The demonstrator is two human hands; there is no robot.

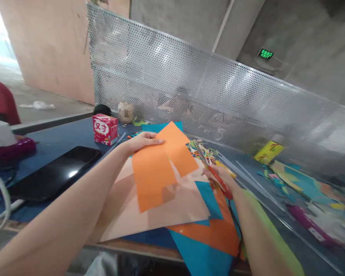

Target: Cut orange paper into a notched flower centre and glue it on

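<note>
I have the left hand closed on an orange sheet, thumb on top near its upper left edge, while my right hand grips red-handled scissors. From here I can't tell whether the blades are parted; they point away, just right of the sheet. I see the sheet held over pale pink paper, a slit running up from its lower edge. Paper scraps lie beyond the scissors, and a black phone rests left of my left forearm.
</note>
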